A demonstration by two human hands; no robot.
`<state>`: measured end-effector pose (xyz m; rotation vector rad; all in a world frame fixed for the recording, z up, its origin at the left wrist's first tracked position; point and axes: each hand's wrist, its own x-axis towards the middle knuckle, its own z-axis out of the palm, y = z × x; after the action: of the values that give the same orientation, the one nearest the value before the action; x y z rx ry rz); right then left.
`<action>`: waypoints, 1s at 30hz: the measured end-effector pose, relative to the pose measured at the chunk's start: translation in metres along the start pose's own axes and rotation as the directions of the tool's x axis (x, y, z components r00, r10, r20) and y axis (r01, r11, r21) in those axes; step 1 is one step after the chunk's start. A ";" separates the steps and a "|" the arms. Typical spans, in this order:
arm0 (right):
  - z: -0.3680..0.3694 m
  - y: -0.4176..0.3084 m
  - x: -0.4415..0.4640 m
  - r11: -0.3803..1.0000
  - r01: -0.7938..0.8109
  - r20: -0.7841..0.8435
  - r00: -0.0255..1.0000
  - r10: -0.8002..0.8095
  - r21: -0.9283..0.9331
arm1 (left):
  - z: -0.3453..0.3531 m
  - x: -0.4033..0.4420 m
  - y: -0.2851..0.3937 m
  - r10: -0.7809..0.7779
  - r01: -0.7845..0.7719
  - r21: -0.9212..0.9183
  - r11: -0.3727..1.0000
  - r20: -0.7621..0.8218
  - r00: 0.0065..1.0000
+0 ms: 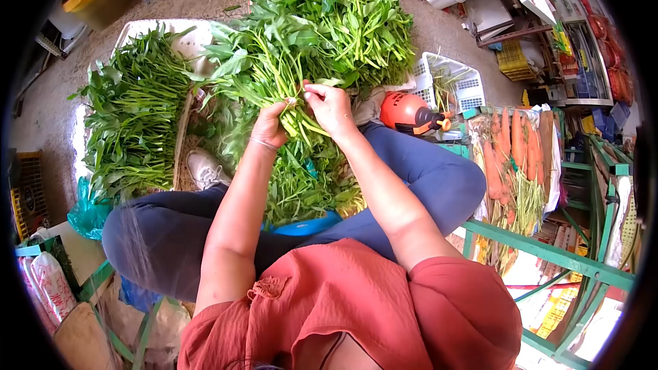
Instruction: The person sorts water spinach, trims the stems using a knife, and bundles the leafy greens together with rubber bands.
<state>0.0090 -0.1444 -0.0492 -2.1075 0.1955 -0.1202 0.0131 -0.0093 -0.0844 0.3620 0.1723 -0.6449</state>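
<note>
In the middle of the head view, a bunch of water spinach (274, 72) is held with its leaves pointing away and its cut stems towards me. My left hand (271, 123) is closed round the left side of the stems. Against their right side, my right hand (330, 108) has thumb and fingers pinched together; what lies between the fingertips is too small to make out. A small pale spot, possibly a tie, shows on the stems between both hands. Below the hands, more loose greens (291, 195) lie between my legs, over a blue container rim (305, 225).
A large heap of greens (356, 20) lies just beyond my hands. Bundled greens fill a white tray (195, 40) at left. An orange spray bottle (404, 111) and a white basket (469, 82) stand at right, near carrots (510, 144) and a green metal frame (548, 250).
</note>
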 end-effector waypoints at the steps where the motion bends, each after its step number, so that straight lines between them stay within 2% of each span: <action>1: -0.003 -0.004 -0.002 0.999 0.017 0.007 1.000 -0.017 -0.028 | -0.004 0.002 -0.002 -0.016 0.016 -0.017 1.000 -0.008 1.000; 2: -0.005 -0.008 -0.005 0.998 0.034 0.016 0.999 -0.033 -0.056 | -0.008 0.005 -0.005 -0.017 0.017 -0.020 1.000 -0.009 1.000; 3: -0.007 -0.014 -0.007 0.985 0.006 0.007 1.000 -0.005 -0.170 | -0.009 0.007 -0.007 -0.032 0.030 -0.026 0.999 -0.065 0.997; 4: -0.008 -0.016 -0.009 0.985 0.005 0.010 1.000 -0.004 -0.172 | -0.011 0.008 -0.009 -0.047 0.043 -0.033 0.999 -0.122 0.991; 6: -0.010 -0.018 -0.010 0.889 0.099 0.011 0.994 -0.105 -0.447 | -0.011 0.011 -0.009 -0.026 0.026 0.000 1.000 -0.137 0.990; 8: -0.009 -0.019 -0.011 0.891 0.096 0.022 0.995 -0.096 -0.443 | -0.009 0.009 -0.007 -0.026 0.027 0.003 1.000 -0.145 0.989; 11: -0.008 -0.017 -0.005 0.971 0.003 0.123 0.992 0.027 -0.237 | -0.001 0.006 -0.002 -0.028 0.032 0.051 0.998 -0.080 0.996; 12: -0.008 -0.014 -0.002 0.970 -0.038 0.122 0.990 0.069 -0.241 | 0.006 0.002 0.001 -0.041 0.043 0.064 0.997 -0.041 0.998; 13: -0.008 -0.005 0.000 0.990 -0.064 0.134 0.988 0.081 -0.127 | 0.008 -0.002 0.004 -0.029 0.035 0.122 0.992 -0.052 0.998; 14: -0.008 0.003 0.003 0.996 -0.092 0.148 0.985 0.093 -0.012 | 0.009 0.000 0.004 -0.031 0.027 0.094 0.995 0.032 0.999; 16: -0.009 -0.005 0.002 0.919 -0.297 0.158 0.952 0.263 0.258 | 0.009 0.001 0.003 -0.029 0.024 0.078 0.997 0.059 0.998; 18: -0.013 -0.012 0.002 0.823 -0.470 0.221 0.881 0.417 0.320 | 0.010 -0.004 0.004 -0.017 0.010 0.096 0.995 0.080 0.997; 19: -0.012 -0.012 0.000 0.824 -0.468 0.219 0.883 0.416 0.320 | 0.013 -0.007 0.005 -0.006 0.003 0.123 0.992 0.027 1.000; 22: -0.007 -0.006 -0.003 0.848 -0.452 0.115 0.892 0.437 0.276 | -0.002 0.004 -0.003 0.040 -0.032 0.153 0.988 -0.051 0.998; 24: -0.005 0.002 -0.005 0.961 -0.276 0.021 0.961 0.277 -0.034 | -0.012 0.009 -0.008 0.042 -0.031 0.079 0.996 -0.136 0.990; 26: -0.011 0.004 -0.010 0.959 -0.269 0.019 0.962 0.272 -0.088 | -0.019 0.012 -0.008 0.056 -0.049 0.045 0.998 -0.179 0.982; 28: -0.022 0.011 -0.014 0.888 -0.444 0.233 0.857 0.459 -0.117 | -0.021 0.011 -0.002 0.070 -0.082 -0.060 0.995 -0.178 0.982; 29: -0.023 0.025 -0.015 0.859 -0.468 0.232 0.829 0.508 -0.210 | -0.020 0.009 0.003 0.079 -0.095 -0.095 0.991 -0.154 0.985; 30: -0.033 0.021 -0.019 0.825 -0.494 0.299 0.772 0.562 -0.275 | -0.025 0.011 0.007 0.097 -0.115 -0.177 0.977 -0.109 0.989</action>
<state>-0.0167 -0.1791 -0.0499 -2.1247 0.5871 0.6566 0.0248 -0.0008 -0.1085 0.2242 0.3035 -0.5008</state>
